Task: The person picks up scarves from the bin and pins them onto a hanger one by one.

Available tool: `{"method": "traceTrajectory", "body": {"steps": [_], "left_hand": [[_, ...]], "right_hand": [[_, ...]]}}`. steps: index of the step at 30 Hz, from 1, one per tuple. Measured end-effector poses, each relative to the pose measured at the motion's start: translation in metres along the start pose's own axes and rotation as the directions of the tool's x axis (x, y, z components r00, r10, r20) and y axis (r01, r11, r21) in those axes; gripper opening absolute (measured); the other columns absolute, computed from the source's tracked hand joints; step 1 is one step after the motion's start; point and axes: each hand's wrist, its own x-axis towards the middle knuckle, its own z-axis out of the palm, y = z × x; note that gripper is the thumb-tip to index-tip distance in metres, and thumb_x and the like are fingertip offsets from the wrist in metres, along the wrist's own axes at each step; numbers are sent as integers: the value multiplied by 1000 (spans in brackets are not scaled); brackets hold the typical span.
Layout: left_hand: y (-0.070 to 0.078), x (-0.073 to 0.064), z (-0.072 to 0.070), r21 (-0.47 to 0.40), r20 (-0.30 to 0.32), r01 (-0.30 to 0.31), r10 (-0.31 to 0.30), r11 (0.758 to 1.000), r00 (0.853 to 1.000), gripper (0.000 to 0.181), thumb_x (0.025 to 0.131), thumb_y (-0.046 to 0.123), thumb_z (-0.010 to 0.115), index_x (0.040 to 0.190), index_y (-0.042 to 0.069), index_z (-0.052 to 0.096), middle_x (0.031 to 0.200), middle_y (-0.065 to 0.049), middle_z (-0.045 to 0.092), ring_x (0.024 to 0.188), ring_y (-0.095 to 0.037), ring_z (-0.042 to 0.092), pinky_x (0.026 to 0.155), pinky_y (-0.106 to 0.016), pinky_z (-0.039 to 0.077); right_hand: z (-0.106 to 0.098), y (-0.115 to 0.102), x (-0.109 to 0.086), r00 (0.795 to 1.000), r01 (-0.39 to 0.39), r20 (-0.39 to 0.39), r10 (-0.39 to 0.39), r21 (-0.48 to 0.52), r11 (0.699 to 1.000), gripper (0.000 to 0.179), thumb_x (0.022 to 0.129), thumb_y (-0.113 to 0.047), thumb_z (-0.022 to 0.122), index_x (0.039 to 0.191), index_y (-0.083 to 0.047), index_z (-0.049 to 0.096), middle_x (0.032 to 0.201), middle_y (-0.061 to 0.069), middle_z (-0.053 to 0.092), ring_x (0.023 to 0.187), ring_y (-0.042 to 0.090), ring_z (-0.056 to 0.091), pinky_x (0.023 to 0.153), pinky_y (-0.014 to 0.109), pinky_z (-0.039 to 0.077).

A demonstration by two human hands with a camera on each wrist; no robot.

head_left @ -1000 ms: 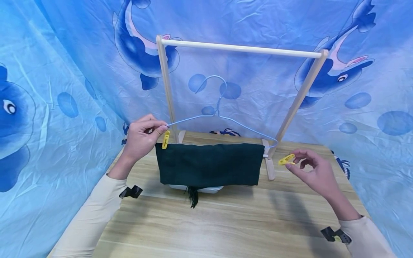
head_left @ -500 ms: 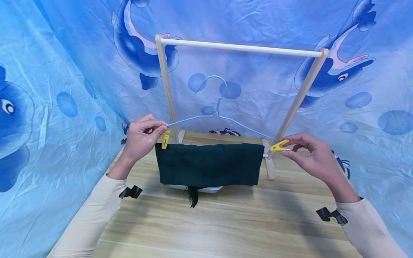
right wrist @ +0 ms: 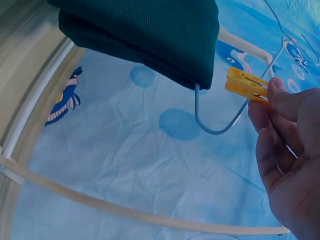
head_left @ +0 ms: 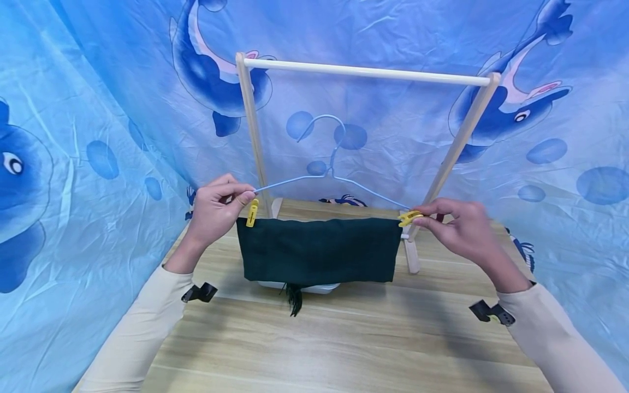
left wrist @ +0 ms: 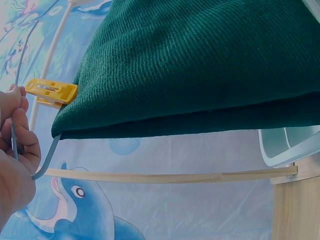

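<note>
A dark green fringed scarf (head_left: 319, 251) hangs folded over the bottom bar of a light blue wire hanger (head_left: 291, 179). My left hand (head_left: 216, 213) grips the hanger's left corner. Close beside it, a yellow clothespin (left wrist: 52, 92) is clipped at the scarf's top left edge. With thumb and fingers, my right hand (head_left: 457, 224) pinches a second yellow clothespin (right wrist: 246, 84) at the scarf's top right corner. In the right wrist view this clothespin's tip points at the scarf's edge with a small gap between, above the hanger's bent end.
Behind the hanger stands a wooden rack with a white top rail (head_left: 368, 72). Partly hidden under the scarf is a pale tray (head_left: 321, 289) on the wood-grain table (head_left: 314, 349). A blue dolphin-print curtain (head_left: 393, 27) surrounds the table.
My right hand has moved left and up with its clothespin, from off to the right of the hanger to the scarf's top right corner. My left hand and the scarf stay put.
</note>
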Motion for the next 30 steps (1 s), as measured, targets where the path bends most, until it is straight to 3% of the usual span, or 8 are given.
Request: {"method": "traceTrajectory", "body": {"steps": [8,20,30], "left_hand": [[0,1,-1,-4,2,-2,2,1000,1000,11,85,-12,75,89,-2,80,69,-2,52,61,-10,39,55,-24,28],[0,-2,0,-33,5,-27,27,999,1000,11,84,-15,74,89,-6,78,70,-2,50,61,-11,37,55,-24,27],[0,-1,0,-32,18,-24,24,999,1000,14,84,-14,74,90,-3,79,70,-2,50,62,-11,38,55,-25,28]], "right_hand": [[8,3,7,998,55,22,-54,-10,998,23,72,7,87,88,-8,82,78,2,77,54,0,51,44,14,31],[20,2,12,987,147,77,-140,-109,983,18,71,4,89,84,-8,82,73,2,75,54,2,53,48,17,40],[19,-1,9,992,39,122,-26,-107,993,23,72,-3,91,94,-6,83,75,1,74,58,6,59,52,19,49]]}}
